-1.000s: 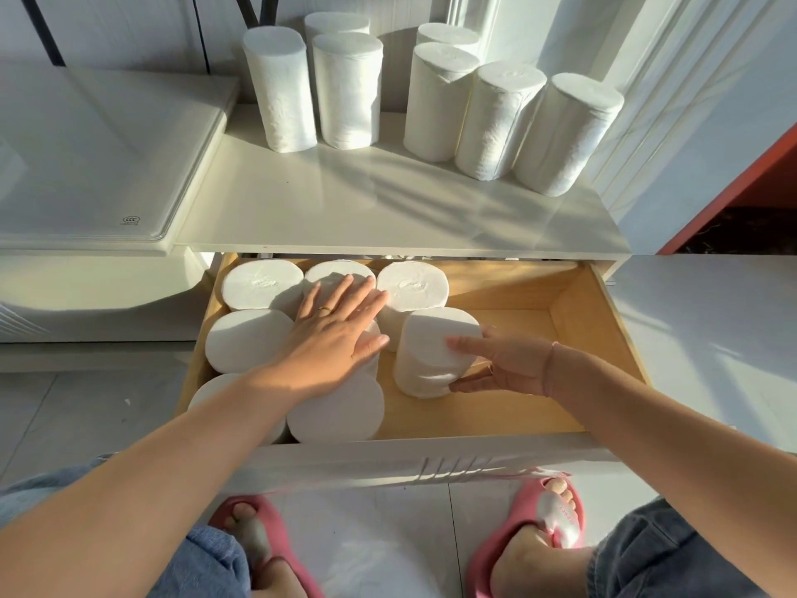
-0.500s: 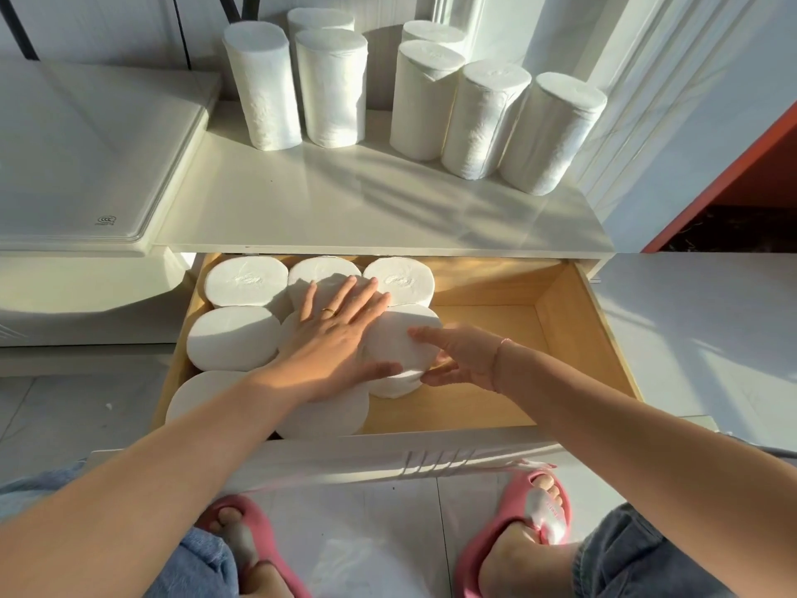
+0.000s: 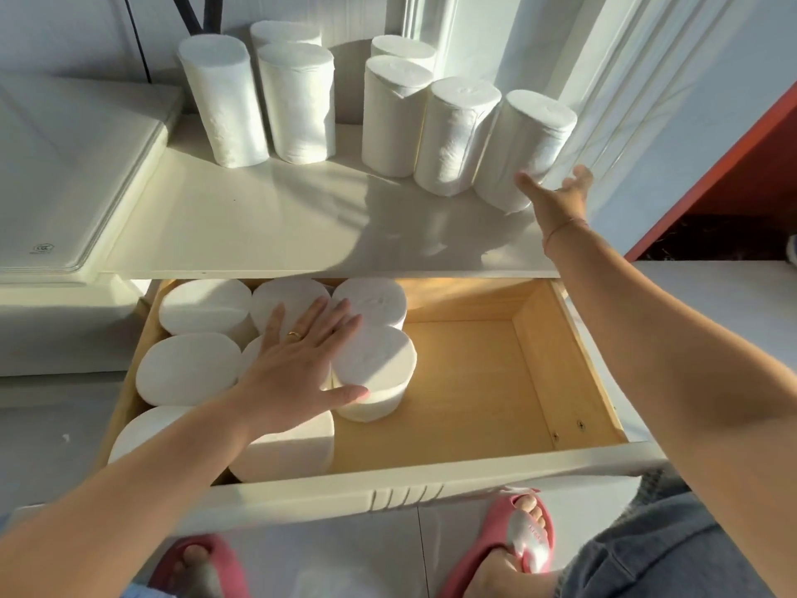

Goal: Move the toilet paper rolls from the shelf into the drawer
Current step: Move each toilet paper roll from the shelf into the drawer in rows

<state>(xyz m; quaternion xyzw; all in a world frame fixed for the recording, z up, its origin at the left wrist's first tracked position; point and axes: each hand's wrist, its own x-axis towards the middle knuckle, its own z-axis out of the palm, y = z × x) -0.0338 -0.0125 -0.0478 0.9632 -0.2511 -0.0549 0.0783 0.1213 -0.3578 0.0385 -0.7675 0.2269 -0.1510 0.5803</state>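
Note:
Several white toilet paper rolls stand upright at the back of the white shelf (image 3: 267, 226). The rightmost shelf roll (image 3: 524, 144) leans a little; my right hand (image 3: 556, 198) is at its lower right side, fingers spread, thumb touching its base. Below, the open wooden drawer (image 3: 474, 381) holds several rolls on end, packed in its left half. My left hand (image 3: 297, 373) lies flat and open on top of them, next to the newest roll (image 3: 375, 369), which stands against the others.
The drawer's right half shows bare wood. A white lid or appliance top (image 3: 64, 166) sits left of the shelf. An orange-red panel (image 3: 733, 166) stands at the right. My feet in pink slippers (image 3: 517, 541) are under the drawer front.
My right hand let go of the roll in the drawer and rose to the rightmost shelf roll. The left hand stayed flat on the drawer rolls.

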